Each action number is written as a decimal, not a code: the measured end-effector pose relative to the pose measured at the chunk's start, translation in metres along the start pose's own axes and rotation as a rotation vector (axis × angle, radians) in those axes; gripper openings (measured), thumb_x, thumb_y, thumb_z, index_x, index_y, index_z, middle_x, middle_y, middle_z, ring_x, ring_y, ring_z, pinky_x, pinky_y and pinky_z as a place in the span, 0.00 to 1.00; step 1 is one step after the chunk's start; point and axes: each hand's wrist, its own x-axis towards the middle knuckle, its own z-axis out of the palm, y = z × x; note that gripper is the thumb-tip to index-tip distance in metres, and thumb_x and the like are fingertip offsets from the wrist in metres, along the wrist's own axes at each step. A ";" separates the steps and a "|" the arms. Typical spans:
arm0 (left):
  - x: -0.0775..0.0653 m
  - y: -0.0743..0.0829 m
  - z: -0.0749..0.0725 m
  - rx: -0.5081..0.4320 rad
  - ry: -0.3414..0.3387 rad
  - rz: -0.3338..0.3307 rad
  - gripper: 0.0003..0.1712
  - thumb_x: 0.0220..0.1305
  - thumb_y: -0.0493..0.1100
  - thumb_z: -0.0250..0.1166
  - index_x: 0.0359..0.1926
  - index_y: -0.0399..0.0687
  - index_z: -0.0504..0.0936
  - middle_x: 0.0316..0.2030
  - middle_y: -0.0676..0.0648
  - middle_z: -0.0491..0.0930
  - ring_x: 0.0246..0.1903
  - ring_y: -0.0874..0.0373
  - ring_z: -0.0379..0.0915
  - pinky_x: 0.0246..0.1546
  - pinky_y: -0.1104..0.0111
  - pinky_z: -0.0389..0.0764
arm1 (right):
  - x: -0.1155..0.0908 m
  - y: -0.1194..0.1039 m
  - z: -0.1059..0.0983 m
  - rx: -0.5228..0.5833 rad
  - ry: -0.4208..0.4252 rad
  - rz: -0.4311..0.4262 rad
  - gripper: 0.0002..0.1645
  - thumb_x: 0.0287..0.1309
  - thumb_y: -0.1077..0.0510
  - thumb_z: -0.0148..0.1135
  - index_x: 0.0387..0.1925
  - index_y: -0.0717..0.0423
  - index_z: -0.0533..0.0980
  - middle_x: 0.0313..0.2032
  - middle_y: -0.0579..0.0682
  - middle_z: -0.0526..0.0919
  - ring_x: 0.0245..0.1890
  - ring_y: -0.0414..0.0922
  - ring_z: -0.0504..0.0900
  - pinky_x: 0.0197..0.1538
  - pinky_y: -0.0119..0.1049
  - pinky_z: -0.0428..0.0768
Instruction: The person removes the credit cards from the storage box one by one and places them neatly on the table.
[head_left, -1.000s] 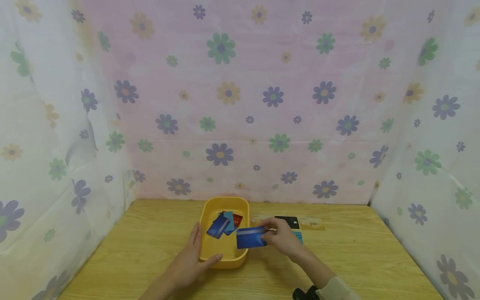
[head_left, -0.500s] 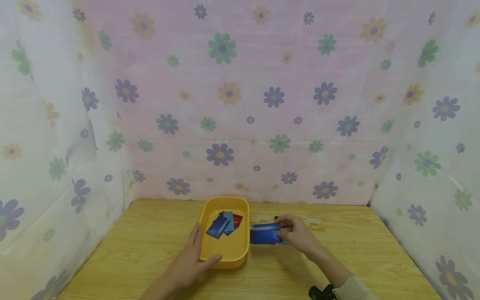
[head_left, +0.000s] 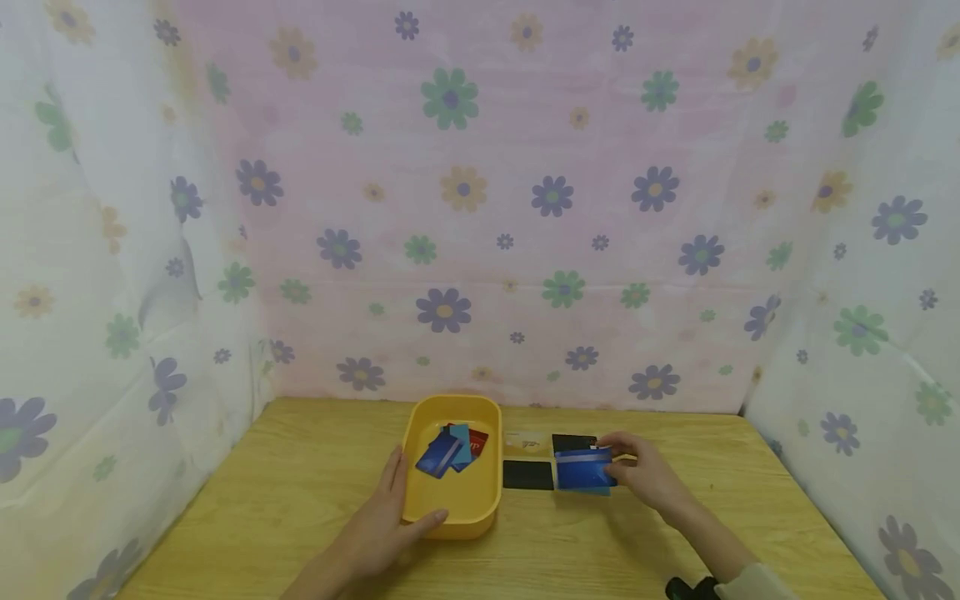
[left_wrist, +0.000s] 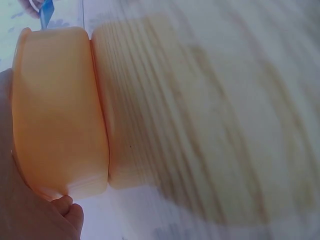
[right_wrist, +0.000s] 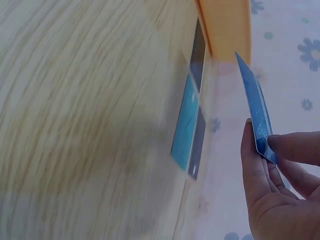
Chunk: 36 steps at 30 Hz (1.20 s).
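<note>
At three o'clock from the yellow tray (head_left: 467,502), beyond a black card (head_left: 528,475) on the counter (head_left: 300,479), the right hand (head_left: 651,475) pinches a blue card (head_left: 583,469) by its three o'clock end, thumb on one face and fingers behind, holding it clear of the surface. Below it lies a light blue card (right_wrist: 185,122); at twelve o'clock of that is a second black card (head_left: 573,441), partly hidden. At nine o'clock of the tray, the left hand (head_left: 375,510) rests around its near corner, fingers along the wall, thumb at the six o'clock rim, relaxed rather than clenched. Overlapping cards (head_left: 438,456) lie inside, towards twelve o'clock. The blue card should prove very light and fairly stiff, hardly fragile, though its glossy faces may slip. Gripping one short end looks sound; lying flat, so thin a card would probably need a fingernail under an edge.
</note>
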 end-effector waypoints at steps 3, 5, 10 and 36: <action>-0.001 0.001 -0.001 0.011 0.000 0.002 0.72 0.59 0.81 0.58 0.81 0.38 0.36 0.81 0.37 0.31 0.73 0.33 0.57 0.68 0.42 0.66 | -0.003 0.006 -0.010 -0.039 0.029 0.012 0.22 0.63 0.71 0.62 0.59 0.70 0.76 0.52 0.61 0.80 0.52 0.57 0.82 0.44 0.43 0.85; -0.001 0.002 -0.001 0.018 0.001 0.002 0.72 0.59 0.81 0.58 0.81 0.38 0.36 0.81 0.37 0.31 0.72 0.33 0.59 0.67 0.41 0.68 | -0.005 0.010 -0.016 -0.051 0.037 0.017 0.22 0.64 0.71 0.62 0.59 0.71 0.76 0.52 0.61 0.80 0.52 0.57 0.82 0.43 0.43 0.85; 0.000 0.001 0.000 0.025 0.003 0.003 0.72 0.59 0.81 0.58 0.81 0.38 0.36 0.81 0.38 0.31 0.70 0.33 0.61 0.66 0.41 0.69 | -0.008 0.022 -0.030 -0.075 0.056 0.030 0.22 0.64 0.71 0.61 0.59 0.73 0.75 0.51 0.63 0.81 0.51 0.58 0.83 0.42 0.43 0.84; 0.001 0.001 0.001 0.027 0.009 -0.002 0.72 0.59 0.82 0.57 0.82 0.39 0.35 0.82 0.38 0.31 0.72 0.34 0.59 0.67 0.42 0.68 | 0.002 0.067 -0.063 -0.279 0.076 0.015 0.20 0.62 0.68 0.65 0.54 0.76 0.76 0.46 0.63 0.82 0.48 0.59 0.80 0.42 0.45 0.82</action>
